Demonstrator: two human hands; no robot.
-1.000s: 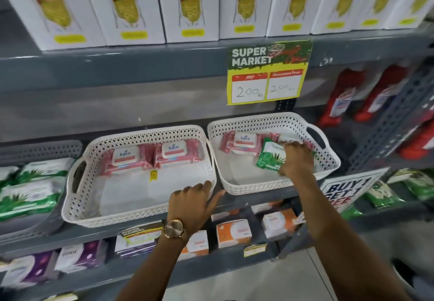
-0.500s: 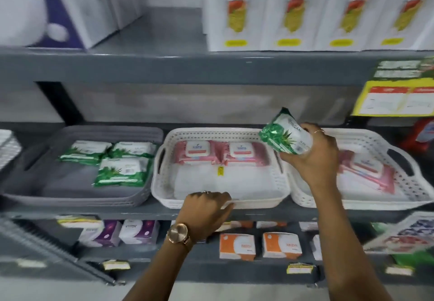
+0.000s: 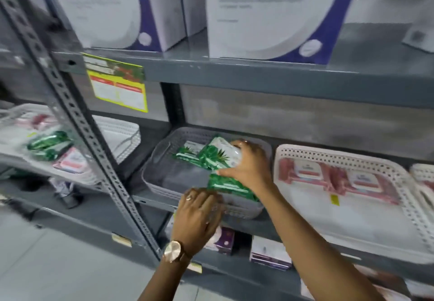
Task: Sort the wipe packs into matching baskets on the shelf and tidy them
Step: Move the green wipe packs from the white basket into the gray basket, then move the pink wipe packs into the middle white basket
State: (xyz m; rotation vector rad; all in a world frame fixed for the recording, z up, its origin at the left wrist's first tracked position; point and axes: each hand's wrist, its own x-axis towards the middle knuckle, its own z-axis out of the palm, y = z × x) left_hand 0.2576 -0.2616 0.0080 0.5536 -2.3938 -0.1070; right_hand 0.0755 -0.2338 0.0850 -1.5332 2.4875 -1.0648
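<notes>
We see the green wipe pack [image 3: 217, 154] held tilted over the grey basket [image 3: 162, 157], above the basket's back half, with the right hand [image 3: 249, 165] gripping it from its right end, fingers closed round its edge. Under and behind it lie other green packs: one flat at the back of the basket [image 3: 187, 151] and one along the front right [image 3: 231, 186], partly hidden by the wrist. The left hand [image 3: 197, 217] rests on the basket's front rim, fingers curled over it; a ring shows on one finger and a rose-gold watch [image 3: 172, 251] sits on the wrist.

The grey basket stands on a grey metal shelf [image 3: 258, 226]. Just to its right is a white perforated basket [image 3: 352, 221] with pink wipe packs [image 3: 333, 178] lined along its back. Left of a slotted upright post [image 3: 77, 122], another white basket [image 3: 117, 136] holds a green pack and pink ones, all blurred. A yellow price card [image 3: 117, 87] hangs from the shelf above, where large white and purple boxes [image 3: 274, 14] stand. Small boxes [image 3: 270, 251] sit on the shelf below. The floor is pale grey.

Both forearms reach up from the bottom edge, the right crossing above the left.
</notes>
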